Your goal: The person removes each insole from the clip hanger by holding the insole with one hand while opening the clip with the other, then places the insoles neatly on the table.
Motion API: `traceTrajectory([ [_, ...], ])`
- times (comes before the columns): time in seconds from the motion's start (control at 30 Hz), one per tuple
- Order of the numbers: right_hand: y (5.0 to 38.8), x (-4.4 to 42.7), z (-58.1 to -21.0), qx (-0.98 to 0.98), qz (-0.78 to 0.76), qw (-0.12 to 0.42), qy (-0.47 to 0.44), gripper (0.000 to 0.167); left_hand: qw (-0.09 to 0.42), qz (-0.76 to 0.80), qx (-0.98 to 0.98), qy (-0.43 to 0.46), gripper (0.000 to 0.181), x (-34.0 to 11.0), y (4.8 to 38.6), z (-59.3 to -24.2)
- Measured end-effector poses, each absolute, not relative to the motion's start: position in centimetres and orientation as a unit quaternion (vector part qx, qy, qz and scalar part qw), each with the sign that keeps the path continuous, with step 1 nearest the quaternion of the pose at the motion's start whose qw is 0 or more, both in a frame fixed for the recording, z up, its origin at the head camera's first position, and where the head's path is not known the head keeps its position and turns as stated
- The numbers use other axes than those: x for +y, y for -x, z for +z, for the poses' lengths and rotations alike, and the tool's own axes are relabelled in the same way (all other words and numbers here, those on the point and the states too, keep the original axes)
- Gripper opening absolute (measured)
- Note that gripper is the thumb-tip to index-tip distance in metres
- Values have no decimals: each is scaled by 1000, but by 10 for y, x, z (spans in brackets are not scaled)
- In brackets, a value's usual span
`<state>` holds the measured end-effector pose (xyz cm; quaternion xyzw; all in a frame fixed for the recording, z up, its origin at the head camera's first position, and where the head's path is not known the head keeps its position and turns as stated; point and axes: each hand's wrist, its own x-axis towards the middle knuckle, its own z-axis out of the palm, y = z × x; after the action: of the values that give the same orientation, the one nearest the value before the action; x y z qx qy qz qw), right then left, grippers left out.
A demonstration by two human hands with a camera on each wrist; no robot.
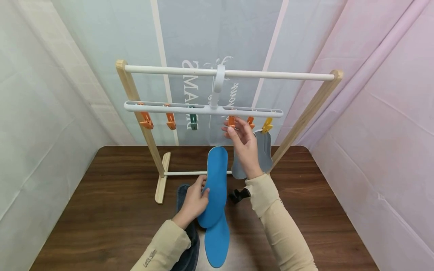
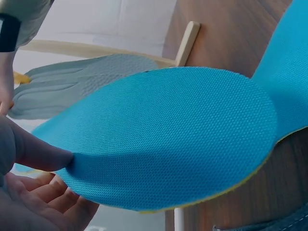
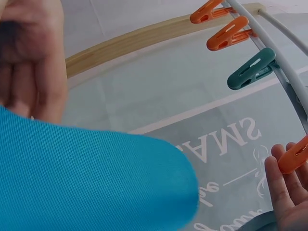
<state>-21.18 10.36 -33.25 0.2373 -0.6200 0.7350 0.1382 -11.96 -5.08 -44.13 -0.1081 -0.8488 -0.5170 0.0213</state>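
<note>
My left hand (image 1: 194,201) holds a blue insole (image 1: 217,180) by its left edge, thumb on the blue fabric face and fingers behind. The insole stands nearly upright below the white hanger (image 1: 169,108). With my right hand (image 1: 245,145) I pinch an orange clothespin (image 1: 231,121) attached to the hanger, just right of the green clothespin (image 1: 193,121). The insole's upper end is below this clothespin, apart from it. Behind my right wrist hang grey insoles (image 1: 264,150), with a yellow clothespin (image 1: 267,125) at the top; the wrist hides part of them.
A wooden rack with a white top rail (image 1: 278,75) carries the hanger. Another blue insole (image 1: 217,244) lies on the brown table (image 1: 101,214), beside a dark shoe (image 1: 191,248). A black object (image 1: 239,195) sits near my right sleeve. More orange clothespins (image 1: 171,121) hang at left.
</note>
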Motion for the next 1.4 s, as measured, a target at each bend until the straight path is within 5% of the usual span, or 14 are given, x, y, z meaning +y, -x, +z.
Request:
traceTrajectory([
  [1.4, 206, 103, -340, -663, 691, 176, -230, 40, -156, -579, -801, -4, 49, -48, 90, -486],
])
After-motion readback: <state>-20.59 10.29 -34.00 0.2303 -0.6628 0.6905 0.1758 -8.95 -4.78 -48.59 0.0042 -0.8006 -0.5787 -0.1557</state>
